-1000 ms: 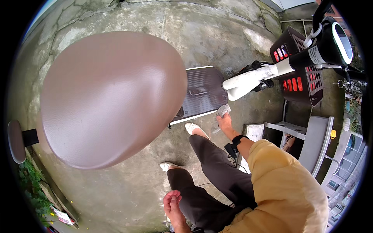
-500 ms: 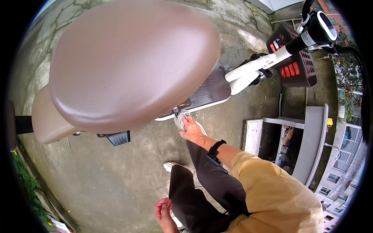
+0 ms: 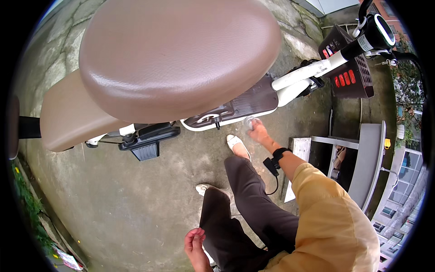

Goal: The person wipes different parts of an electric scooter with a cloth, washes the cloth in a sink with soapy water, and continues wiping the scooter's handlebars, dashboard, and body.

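Observation:
My right hand (image 3: 258, 133) is closed on a wadded grey cloth (image 3: 248, 121). It is at the near edge of the dark brown footboard (image 3: 256, 100) of a white electric scooter; whether the cloth touches the edge I cannot tell. The scooter's wide brown seat (image 3: 181, 50) fills the upper middle. Below the seat, a black pedal (image 3: 146, 152) sticks out toward me. My left hand (image 3: 195, 249) hangs low beside my trouser leg, its fingers curled in toward the thumb, and nothing shows in it.
The scooter's handlebar post (image 3: 312, 72) and dark front basket (image 3: 346, 81) stand at upper right. A grey sink unit (image 3: 369, 158) with open shelves is on the right. Plants (image 3: 29, 199) line the left edge. My white shoes (image 3: 237, 145) are on the concrete.
My right hand has moved right and slightly up along the footboard edge with the cloth. The view has shifted, showing more of the rear seat and pedal. My left hand stays low.

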A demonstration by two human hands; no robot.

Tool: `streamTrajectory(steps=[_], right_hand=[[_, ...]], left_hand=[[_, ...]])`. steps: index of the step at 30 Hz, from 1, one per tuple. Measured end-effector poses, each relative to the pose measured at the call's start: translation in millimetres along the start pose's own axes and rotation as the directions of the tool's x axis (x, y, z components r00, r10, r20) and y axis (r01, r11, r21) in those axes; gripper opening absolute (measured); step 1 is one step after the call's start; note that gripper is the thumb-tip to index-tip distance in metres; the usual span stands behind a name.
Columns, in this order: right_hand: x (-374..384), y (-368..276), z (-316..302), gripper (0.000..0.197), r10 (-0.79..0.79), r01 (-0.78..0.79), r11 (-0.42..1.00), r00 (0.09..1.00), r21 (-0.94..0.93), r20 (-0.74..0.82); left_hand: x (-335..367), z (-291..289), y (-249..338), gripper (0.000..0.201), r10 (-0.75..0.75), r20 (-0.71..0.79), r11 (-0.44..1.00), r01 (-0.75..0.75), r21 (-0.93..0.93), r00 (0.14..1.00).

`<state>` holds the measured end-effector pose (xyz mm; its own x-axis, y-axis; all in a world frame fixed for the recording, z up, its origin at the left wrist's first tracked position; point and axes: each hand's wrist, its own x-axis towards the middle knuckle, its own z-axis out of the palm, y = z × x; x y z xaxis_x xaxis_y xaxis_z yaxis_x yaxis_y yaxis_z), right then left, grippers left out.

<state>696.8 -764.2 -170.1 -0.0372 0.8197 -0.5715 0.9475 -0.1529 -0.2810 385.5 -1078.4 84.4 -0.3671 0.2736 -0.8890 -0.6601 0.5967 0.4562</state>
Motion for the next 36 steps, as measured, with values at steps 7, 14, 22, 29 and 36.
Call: streamTrajectory(steps=[7, 14, 22, 29, 36], right_hand=[[-73, -195, 107, 0.057, -0.076, 0.069, 0.955, 0.997, 0.289, 0.013], [-50, -198, 55, 0.051, -0.634, 0.448, 0.704, 0.747, -0.552, -0.203], [-61, -204, 50, 0.042, -0.456, 0.376, 0.797, 0.888, -0.472, -0.063], [-38, -253, 72, 0.027, -0.698, 0.503, 0.201, 0.676, -0.840, 0.238], [-80, -185, 47, 0.032, -0.561, 0.602, 0.481, 0.770, -0.638, 0.303]], left_hand=[[-11, -7, 13, 0.018, 0.044, -0.020, 0.997, -0.043, 0.068, 0.999], [-7, -19, -1, 0.018, 0.038, -0.006, 0.999, -0.038, 0.033, 0.999], [-14, -35, 7, 0.021, 0.061, -0.040, 0.997, -0.060, 0.038, 0.997], [-8, -26, 26, 0.020, 0.094, -0.017, 0.994, -0.093, 0.057, 0.995], [-8, -32, 26, 0.019, 0.097, 0.010, 0.995, -0.097, 0.017, 0.995]])
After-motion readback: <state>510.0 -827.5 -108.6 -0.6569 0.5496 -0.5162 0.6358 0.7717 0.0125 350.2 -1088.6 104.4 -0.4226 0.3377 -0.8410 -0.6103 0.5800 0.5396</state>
